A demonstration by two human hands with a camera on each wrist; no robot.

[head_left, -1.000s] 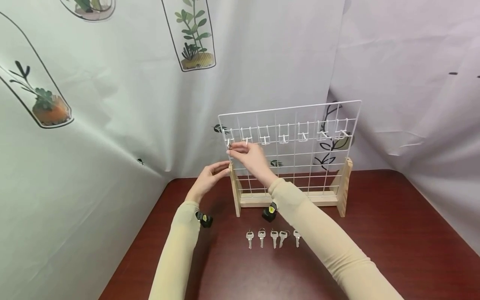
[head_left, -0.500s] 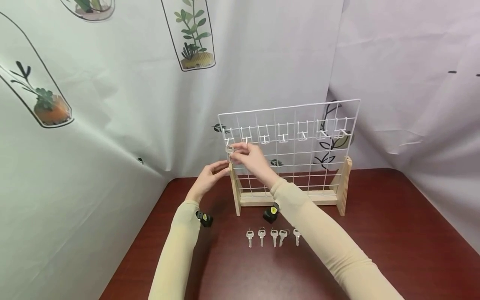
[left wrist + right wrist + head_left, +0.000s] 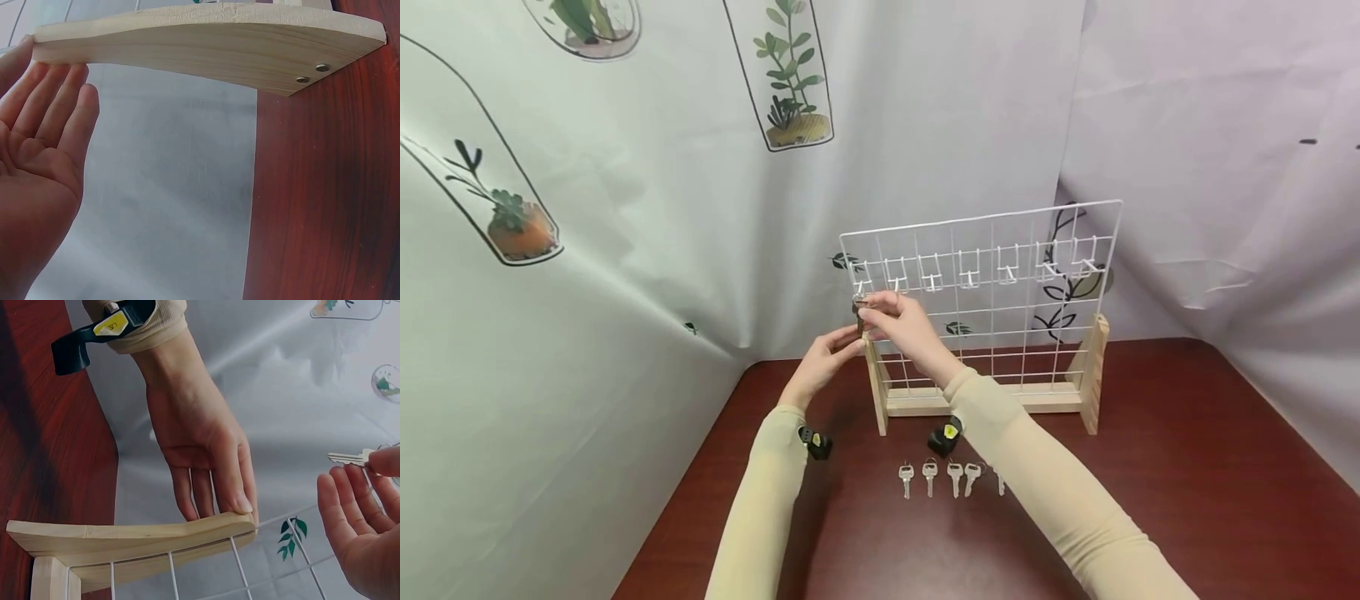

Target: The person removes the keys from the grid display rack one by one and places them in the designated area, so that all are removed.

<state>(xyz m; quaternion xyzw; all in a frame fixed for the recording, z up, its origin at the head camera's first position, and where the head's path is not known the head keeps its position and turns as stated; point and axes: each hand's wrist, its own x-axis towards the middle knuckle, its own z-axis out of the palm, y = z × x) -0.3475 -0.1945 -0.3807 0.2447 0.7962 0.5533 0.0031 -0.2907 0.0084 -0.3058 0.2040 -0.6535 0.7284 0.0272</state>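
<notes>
My left hand (image 3: 816,367) holds the top of the wooden side post (image 3: 877,387) of a white wire grid rack. In the left wrist view, its thumb and fingers lie on opposite sides of the post (image 3: 187,50). My right hand (image 3: 913,333) pinches a silver key (image 3: 350,458) between thumb and fingers, with part of a ring showing. In the head view this key (image 3: 859,317) hangs just below the leftmost white hook (image 3: 860,287). Whether its ring touches the hook cannot be made out.
Several more hooks (image 3: 970,279) line the rack to the right. Several silver keys (image 3: 906,479) with rings lie in a row on the dark red table (image 3: 880,542) before the rack; my right sleeve (image 3: 1045,467) partly covers the rightmost. A printed white cloth (image 3: 925,100) stands behind.
The key in my right hand, hidden at first, now shows upright beneath the leftmost hook, turned more edge-on than half a second ago. My left hand keeps its hold; the head view shifts slightly.
</notes>
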